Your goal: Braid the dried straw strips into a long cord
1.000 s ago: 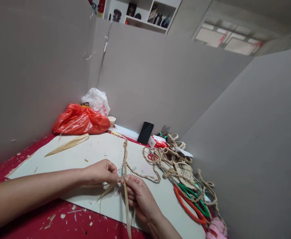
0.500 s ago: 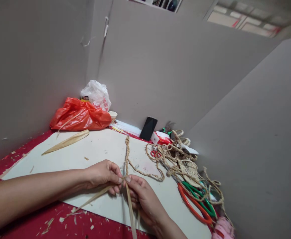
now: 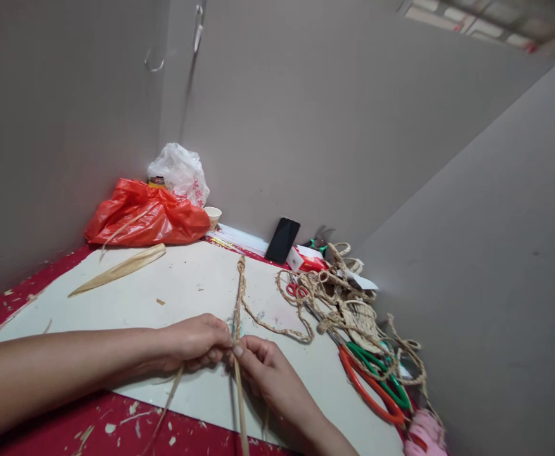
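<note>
Your left hand [image 3: 196, 342] and right hand [image 3: 268, 373] both pinch shut on the straw braid [image 3: 239, 291] at its working end, above the white board [image 3: 163, 285] on the bench [image 3: 201, 440]. Hold the loose strands [image 3: 240, 402] taut, crossing each snugly against the finished plait.

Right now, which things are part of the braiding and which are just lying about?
In hand: left hand, right hand, braided cord, straw strands.
Lying about: red bag, phone, scissors, cord coils, dry leaf.
</note>
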Action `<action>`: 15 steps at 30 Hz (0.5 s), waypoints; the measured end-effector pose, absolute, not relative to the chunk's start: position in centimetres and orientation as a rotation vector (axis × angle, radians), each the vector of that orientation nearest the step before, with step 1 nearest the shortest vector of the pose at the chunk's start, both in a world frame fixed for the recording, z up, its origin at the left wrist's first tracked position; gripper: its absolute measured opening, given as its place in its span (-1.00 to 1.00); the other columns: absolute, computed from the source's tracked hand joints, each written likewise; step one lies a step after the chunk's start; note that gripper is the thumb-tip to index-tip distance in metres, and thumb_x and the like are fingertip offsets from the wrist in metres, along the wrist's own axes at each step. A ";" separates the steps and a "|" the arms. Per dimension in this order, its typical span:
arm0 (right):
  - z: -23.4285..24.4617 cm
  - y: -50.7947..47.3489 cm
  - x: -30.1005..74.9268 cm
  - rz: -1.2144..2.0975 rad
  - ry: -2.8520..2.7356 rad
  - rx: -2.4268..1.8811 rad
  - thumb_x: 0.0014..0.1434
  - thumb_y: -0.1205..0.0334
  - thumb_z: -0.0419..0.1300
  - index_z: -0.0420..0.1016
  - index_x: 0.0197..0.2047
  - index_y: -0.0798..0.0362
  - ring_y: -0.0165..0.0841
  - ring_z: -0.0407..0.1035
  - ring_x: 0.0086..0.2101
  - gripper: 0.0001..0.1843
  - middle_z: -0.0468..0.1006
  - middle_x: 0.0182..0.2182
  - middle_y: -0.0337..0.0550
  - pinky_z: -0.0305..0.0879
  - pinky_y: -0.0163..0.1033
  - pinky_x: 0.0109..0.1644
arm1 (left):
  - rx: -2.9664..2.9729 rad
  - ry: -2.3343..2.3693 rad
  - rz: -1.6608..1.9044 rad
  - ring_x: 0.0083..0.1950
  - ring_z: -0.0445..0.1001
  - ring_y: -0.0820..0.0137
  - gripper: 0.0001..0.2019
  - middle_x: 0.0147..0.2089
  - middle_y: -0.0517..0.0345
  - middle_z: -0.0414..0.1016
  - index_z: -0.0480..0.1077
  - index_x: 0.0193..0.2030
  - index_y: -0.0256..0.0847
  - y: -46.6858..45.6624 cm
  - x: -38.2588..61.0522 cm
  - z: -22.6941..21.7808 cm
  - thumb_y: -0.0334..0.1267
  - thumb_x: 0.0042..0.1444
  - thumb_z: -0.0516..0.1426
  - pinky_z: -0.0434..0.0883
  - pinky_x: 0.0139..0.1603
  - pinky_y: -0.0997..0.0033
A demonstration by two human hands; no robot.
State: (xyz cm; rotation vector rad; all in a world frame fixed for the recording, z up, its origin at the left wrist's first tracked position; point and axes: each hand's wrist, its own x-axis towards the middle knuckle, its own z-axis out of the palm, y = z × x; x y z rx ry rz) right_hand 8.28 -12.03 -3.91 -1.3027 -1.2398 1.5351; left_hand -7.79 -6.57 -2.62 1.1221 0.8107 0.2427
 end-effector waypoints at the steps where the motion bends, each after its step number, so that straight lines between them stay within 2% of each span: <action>1: -3.9 -12.1 8.3 1.490 -1.291 -1.326 0.06 -0.02 0.22 0.39 -0.49 0.14 -0.51 0.05 -0.58 -0.64 0.27 -0.63 -0.31 -0.04 -0.39 -0.53 | 1.124 0.804 0.250 -0.74 -0.12 0.63 -0.85 -0.70 0.42 0.05 0.22 -0.49 -0.19 -6.6 -7.8 -2.7 -0.17 -0.07 0.08 -0.22 -0.75 0.55; 5: -3.4 -12.3 8.0 1.358 -1.457 -1.385 0.13 0.03 0.14 0.40 -0.47 0.14 -0.41 0.16 -0.45 -0.67 0.37 -0.51 -0.21 0.07 -0.34 -0.38 | 1.128 0.779 0.262 -0.75 -0.11 0.61 -0.86 -0.70 0.41 0.09 0.20 -0.48 -0.18 -6.6 -8.0 -2.9 -0.19 -0.07 0.09 -0.21 -0.76 0.54; 11: -3.4 -12.8 8.0 1.054 -1.726 -1.520 0.19 0.11 0.04 0.32 -0.51 0.09 -0.41 0.15 -0.49 -0.69 0.35 -0.56 -0.24 0.03 -0.34 -0.44 | 1.191 0.784 0.232 -0.77 -0.10 0.61 -0.82 -0.73 0.40 0.11 0.25 -0.50 -0.20 -6.4 -7.9 -2.8 -0.14 -0.05 0.09 -0.19 -0.77 0.53; 15: -3.7 -13.1 8.2 0.840 -1.927 -1.598 0.23 0.18 -0.03 0.34 -0.46 0.08 -0.41 0.21 -0.51 -0.71 0.42 -0.54 -0.22 0.05 -0.33 -0.41 | 1.224 0.864 0.212 -0.78 -0.10 0.62 -0.85 -0.73 0.40 0.14 0.27 -0.51 -0.21 -6.3 -7.4 -3.0 -0.17 -0.10 0.10 -0.19 -0.75 0.52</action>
